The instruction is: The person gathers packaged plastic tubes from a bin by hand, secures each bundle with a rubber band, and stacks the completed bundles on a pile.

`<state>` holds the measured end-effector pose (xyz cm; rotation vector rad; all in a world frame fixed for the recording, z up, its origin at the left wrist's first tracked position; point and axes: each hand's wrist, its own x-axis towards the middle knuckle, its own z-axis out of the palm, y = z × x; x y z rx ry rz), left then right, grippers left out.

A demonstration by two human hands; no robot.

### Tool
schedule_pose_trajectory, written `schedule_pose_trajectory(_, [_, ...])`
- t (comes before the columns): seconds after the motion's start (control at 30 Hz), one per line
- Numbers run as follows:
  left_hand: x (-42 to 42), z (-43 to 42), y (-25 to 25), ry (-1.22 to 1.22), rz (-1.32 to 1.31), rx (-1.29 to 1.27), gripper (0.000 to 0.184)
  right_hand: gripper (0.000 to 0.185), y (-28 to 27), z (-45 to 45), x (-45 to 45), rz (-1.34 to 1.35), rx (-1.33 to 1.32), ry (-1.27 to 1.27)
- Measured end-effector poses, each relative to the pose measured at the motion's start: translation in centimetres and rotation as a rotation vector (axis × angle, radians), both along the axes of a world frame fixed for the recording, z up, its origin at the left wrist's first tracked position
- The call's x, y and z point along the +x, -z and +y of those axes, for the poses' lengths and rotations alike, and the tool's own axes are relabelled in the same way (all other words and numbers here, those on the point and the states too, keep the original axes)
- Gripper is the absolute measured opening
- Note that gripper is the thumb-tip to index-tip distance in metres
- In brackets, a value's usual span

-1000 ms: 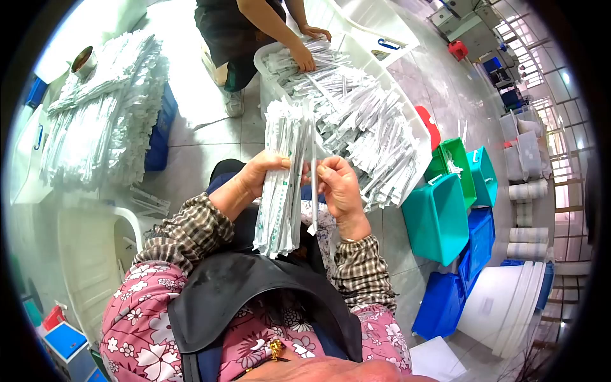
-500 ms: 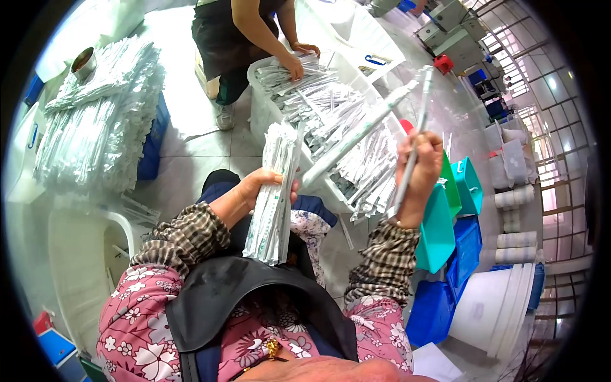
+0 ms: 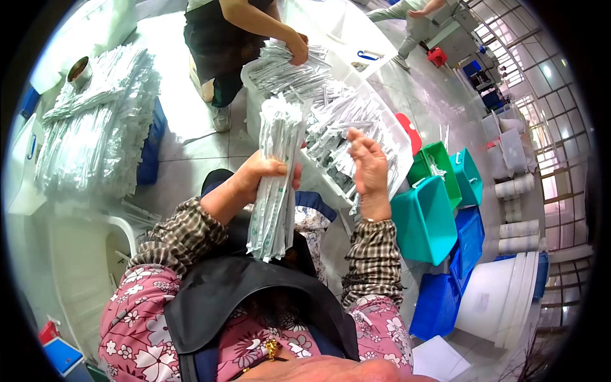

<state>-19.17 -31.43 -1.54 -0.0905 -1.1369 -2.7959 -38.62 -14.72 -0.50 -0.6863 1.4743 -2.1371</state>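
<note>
My left hand is wrapped round a thick upright bundle of thin white wrapped sticks, held above my lap. To its right, my right hand is raised with nothing in it, its fingers apart and pointing up. It is in front of the right part of a big white tub heaped with loose wrapped sticks. At the tub's far end, a co-worker's hands touch the sticks there.
On the left, a large stack of wrapped sticks rises over a blue crate. Teal bins, a green bin and blue crates stand at right. Another person's legs show at the top.
The single stick that my right hand held is no longer in it. That hand swung out right, then came back toward the bundle and opened. A person has come into view at the top.
</note>
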Motion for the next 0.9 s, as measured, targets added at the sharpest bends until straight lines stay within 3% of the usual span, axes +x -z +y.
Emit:
schedule_pose_trajectory(0.17, [-1.0,0.6,-0.2,0.007,0.055,-0.059,0.056,0.012,-2.1,-2.1,7.0,-0.142,0.047,-0.126])
schedule_pose_trajectory(0.23, [-0.9,0.7,-0.8,-0.008,0.052,-0.123,0.05,0.014,-1.3,-2.5,7.5,-0.16,0.075,-0.322])
schedule_pose_trajectory(0.27, [-0.8,0.8,-0.9,-0.011,0.071,-0.123,0.048,0.016,-0.6,-2.7,7.9,-0.059,0.156,-0.194])
schedule_pose_trajectory(0.4, [-0.8,0.6,-0.3,-0.014,0.076,-0.235,0.041,0.035,0.1,-2.1,7.5,-0.013,0.151,-0.306])
schedule_pose_trajectory(0.53, [-0.8,0.6,-0.1,-0.133,-0.037,-0.267,0.037,0.023,1.7,-2.8,6.6,0.791,0.23,0.027])
schedule_pose_trajectory(0.6, [-1.1,0.4,0.5,-0.128,0.0,-0.243,0.037,0.015,0.9,-3.4,6.4,1.153,0.134,0.161])
schedule_pose_trajectory(0.7, [-0.9,0.5,0.4,-0.04,0.026,-0.275,0.039,0.022,0.6,-3.9,4.7,1.619,0.362,0.489])
schedule_pose_trajectory(0.73, [-0.6,0.6,-0.6,0.068,0.15,-0.344,0.046,0.027,-0.1,-3.6,3.6,1.483,0.567,0.49])
schedule_pose_trajectory(0.83, [-0.6,0.2,0.1,0.219,0.234,-0.383,0.05,0.028,-2.5,-2.5,4.7,0.976,0.39,0.258])
schedule_pose_trajectory(0.9, [-0.1,-0.3,0.0,0.283,0.233,-0.386,0.048,0.011,-1.4,-0.3,4.2,0.625,0.243,-0.077])
